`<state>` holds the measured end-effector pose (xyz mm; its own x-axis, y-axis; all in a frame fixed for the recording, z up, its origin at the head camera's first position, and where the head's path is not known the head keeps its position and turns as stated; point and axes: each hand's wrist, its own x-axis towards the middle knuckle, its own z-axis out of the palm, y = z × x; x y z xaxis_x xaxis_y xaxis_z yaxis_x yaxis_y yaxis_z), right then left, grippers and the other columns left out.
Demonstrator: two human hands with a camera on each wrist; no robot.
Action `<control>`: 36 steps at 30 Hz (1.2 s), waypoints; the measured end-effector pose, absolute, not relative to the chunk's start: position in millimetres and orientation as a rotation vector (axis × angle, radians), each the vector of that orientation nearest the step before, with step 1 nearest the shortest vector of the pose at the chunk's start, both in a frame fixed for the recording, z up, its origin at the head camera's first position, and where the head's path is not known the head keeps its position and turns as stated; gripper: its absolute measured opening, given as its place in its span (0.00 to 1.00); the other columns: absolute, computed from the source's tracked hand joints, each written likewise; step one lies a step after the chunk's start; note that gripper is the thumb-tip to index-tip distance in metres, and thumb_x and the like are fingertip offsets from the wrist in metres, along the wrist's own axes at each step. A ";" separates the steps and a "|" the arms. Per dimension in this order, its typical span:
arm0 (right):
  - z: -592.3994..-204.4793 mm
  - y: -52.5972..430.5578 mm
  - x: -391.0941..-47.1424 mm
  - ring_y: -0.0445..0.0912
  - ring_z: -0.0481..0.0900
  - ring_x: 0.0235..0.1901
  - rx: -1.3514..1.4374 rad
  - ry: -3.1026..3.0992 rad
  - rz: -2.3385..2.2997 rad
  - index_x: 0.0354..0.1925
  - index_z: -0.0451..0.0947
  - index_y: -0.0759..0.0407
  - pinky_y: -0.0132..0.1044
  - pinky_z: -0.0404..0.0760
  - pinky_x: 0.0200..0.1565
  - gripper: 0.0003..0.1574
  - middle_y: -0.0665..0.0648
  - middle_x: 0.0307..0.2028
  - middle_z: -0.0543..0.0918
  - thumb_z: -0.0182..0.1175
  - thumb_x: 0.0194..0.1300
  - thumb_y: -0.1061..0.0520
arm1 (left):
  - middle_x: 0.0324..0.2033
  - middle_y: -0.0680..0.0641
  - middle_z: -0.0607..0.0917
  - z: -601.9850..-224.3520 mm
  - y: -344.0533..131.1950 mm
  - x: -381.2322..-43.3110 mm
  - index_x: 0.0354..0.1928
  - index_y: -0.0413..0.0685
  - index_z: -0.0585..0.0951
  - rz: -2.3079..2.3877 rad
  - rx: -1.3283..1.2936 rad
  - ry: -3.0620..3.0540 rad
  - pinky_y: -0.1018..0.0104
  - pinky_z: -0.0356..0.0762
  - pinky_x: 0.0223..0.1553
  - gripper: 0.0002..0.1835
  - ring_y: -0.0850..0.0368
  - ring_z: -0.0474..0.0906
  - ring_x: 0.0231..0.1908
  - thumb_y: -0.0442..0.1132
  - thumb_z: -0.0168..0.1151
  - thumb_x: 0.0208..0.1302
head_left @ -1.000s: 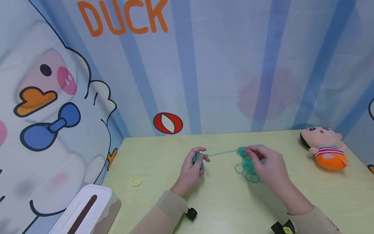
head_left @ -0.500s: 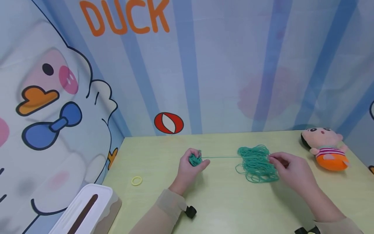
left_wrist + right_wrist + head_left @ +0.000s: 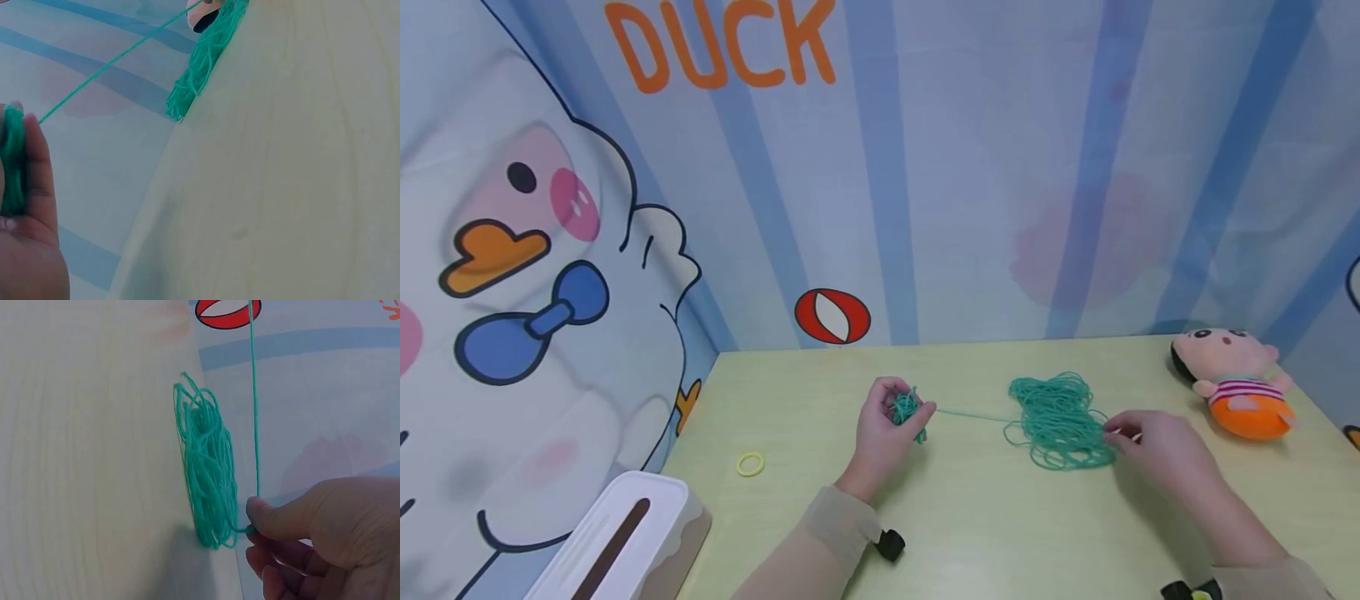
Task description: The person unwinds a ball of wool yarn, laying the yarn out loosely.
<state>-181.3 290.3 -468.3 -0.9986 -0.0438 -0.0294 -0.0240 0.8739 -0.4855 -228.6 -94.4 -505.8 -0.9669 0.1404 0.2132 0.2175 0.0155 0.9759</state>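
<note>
A small bundle of green yarn (image 3: 905, 407) sits in my left hand (image 3: 883, 437), with fingers and thumb curled round it. The left wrist view shows the wound yarn (image 3: 14, 159) against the palm. From it a single strand runs across to my right hand (image 3: 1165, 446), which pinches it between thumb and forefinger. In the right wrist view the strand (image 3: 255, 412) rises taut from the fingertips. A loose pile of green yarn (image 3: 1060, 421) lies on the table just left of the right hand, and a short strand links the pile to the pinch.
A yellow ring (image 3: 750, 464) lies on the table (image 3: 970, 533) left of the left hand. A white box with a slotted lid (image 3: 625, 533) stands at the front left. At the back right lies a plush doll (image 3: 1236, 383). A printed curtain (image 3: 970, 167) hangs behind.
My right hand has moved right from over the pile to its right side, drawing the strand along, then slightly down. My left hand has turned a little and still holds the bundle.
</note>
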 end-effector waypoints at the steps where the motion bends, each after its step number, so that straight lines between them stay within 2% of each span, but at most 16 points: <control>1: -468.7 285.8 -182.3 0.54 0.86 0.41 -0.067 2.986 -0.754 0.55 0.89 0.62 0.52 0.86 0.42 0.17 0.61 0.44 0.92 0.68 0.77 0.52 | 0.45 0.48 0.85 -505.8 -94.4 -228.6 0.56 0.54 0.73 -2.140 -0.389 -2.199 0.69 0.89 0.42 0.20 0.53 0.86 0.37 0.42 0.75 0.73; 4: -467.1 264.5 -181.5 0.61 0.86 0.46 -0.127 3.012 -0.716 0.57 0.87 0.64 0.63 0.86 0.50 0.20 0.66 0.49 0.89 0.71 0.74 0.54 | 0.46 0.49 0.85 -505.5 -93.4 -227.9 0.58 0.53 0.73 -2.157 -0.419 -2.194 0.69 0.89 0.43 0.22 0.54 0.86 0.39 0.41 0.76 0.72; 6: -465.9 245.6 -179.5 0.64 0.86 0.50 -0.223 3.064 -0.766 0.59 0.86 0.64 0.65 0.85 0.53 0.21 0.68 0.53 0.88 0.71 0.73 0.55 | 0.46 0.49 0.85 -505.7 -92.3 -226.9 0.60 0.49 0.72 -2.172 -0.443 -2.189 0.68 0.90 0.43 0.24 0.55 0.86 0.38 0.40 0.76 0.72; 8: -463.9 223.1 -176.9 0.66 0.87 0.55 -0.343 3.098 -0.891 0.63 0.85 0.64 0.66 0.86 0.56 0.24 0.68 0.58 0.87 0.71 0.74 0.55 | 0.46 0.48 0.86 -505.8 -91.2 -226.0 0.62 0.49 0.71 -2.186 -0.460 -2.190 0.67 0.90 0.41 0.26 0.54 0.86 0.36 0.39 0.76 0.73; 12: -463.1 173.3 -178.2 0.67 0.87 0.61 -0.574 3.000 -1.156 0.73 0.78 0.63 0.63 0.87 0.61 0.31 0.65 0.68 0.85 0.68 0.79 0.51 | 0.47 0.45 0.88 -505.1 -90.9 -224.8 0.66 0.54 0.69 -2.180 -0.458 -2.220 0.66 0.90 0.42 0.28 0.54 0.87 0.32 0.40 0.75 0.73; 15: -465.6 140.0 -183.4 0.66 0.85 0.66 -0.622 2.858 -1.244 0.78 0.72 0.62 0.62 0.85 0.66 0.36 0.63 0.70 0.84 0.65 0.82 0.48 | 0.48 0.43 0.89 -504.6 -91.9 -224.6 0.67 0.53 0.69 -2.149 -0.457 -2.250 0.67 0.89 0.43 0.29 0.56 0.87 0.32 0.42 0.75 0.74; 17: -467.8 124.0 -187.5 0.62 0.87 0.64 -0.605 2.782 -1.280 0.78 0.72 0.62 0.57 0.87 0.64 0.35 0.61 0.67 0.87 0.63 0.83 0.48 | 0.49 0.40 0.89 -504.4 -92.5 -224.7 0.67 0.50 0.70 -2.132 -0.470 -2.261 0.67 0.89 0.44 0.29 0.56 0.87 0.36 0.41 0.75 0.74; 20: -469.9 110.6 -192.3 0.54 0.92 0.53 -0.551 2.718 -1.353 0.71 0.80 0.61 0.45 0.91 0.50 0.26 0.59 0.55 0.93 0.63 0.83 0.52 | 0.51 0.36 0.89 -504.9 -92.9 -225.0 0.67 0.46 0.72 -2.114 -0.506 -2.268 0.69 0.88 0.44 0.27 0.56 0.87 0.41 0.39 0.74 0.74; 23: -466.9 108.8 -193.9 0.51 0.92 0.43 -0.492 2.748 -1.419 0.60 0.89 0.58 0.35 0.86 0.36 0.16 0.56 0.44 0.95 0.63 0.82 0.56 | 0.55 0.36 0.88 -505.5 -92.8 -226.2 0.66 0.48 0.77 -2.075 -0.513 -2.292 0.71 0.88 0.48 0.24 0.57 0.86 0.48 0.41 0.74 0.74; 25: -462.2 112.0 -193.1 0.52 0.92 0.41 -0.459 2.797 -1.456 0.56 0.91 0.57 0.33 0.82 0.32 0.13 0.56 0.42 0.95 0.64 0.81 0.58 | 0.57 0.38 0.88 -505.9 -93.0 -226.8 0.64 0.50 0.81 -2.057 -0.503 -2.307 0.72 0.88 0.49 0.21 0.57 0.85 0.50 0.42 0.75 0.74; 27: -456.8 117.2 -191.6 0.52 0.92 0.41 -0.446 2.857 -1.472 0.55 0.91 0.56 0.32 0.81 0.29 0.12 0.54 0.42 0.95 0.64 0.81 0.57 | 0.58 0.40 0.88 -506.2 -93.6 -227.5 0.62 0.51 0.84 -2.050 -0.494 -2.310 0.71 0.89 0.49 0.18 0.55 0.85 0.49 0.43 0.74 0.74; 31: -447.9 130.3 -188.8 0.49 0.92 0.40 -0.463 2.974 -1.524 0.55 0.91 0.56 0.32 0.82 0.29 0.11 0.53 0.42 0.95 0.65 0.81 0.55 | 0.52 0.43 0.90 -506.2 -95.0 -227.7 0.60 0.50 0.87 -2.094 -0.499 -2.276 0.69 0.90 0.43 0.16 0.51 0.86 0.41 0.41 0.74 0.75; 36: -441.2 148.6 -187.5 0.49 0.92 0.38 -0.443 3.042 -1.606 0.53 0.90 0.57 0.31 0.84 0.33 0.11 0.54 0.41 0.95 0.66 0.81 0.55 | 0.43 0.40 0.87 -503.3 -95.2 -227.2 0.64 0.49 0.84 -2.161 -0.545 -2.227 0.70 0.89 0.40 0.16 0.57 0.84 0.32 0.38 0.69 0.78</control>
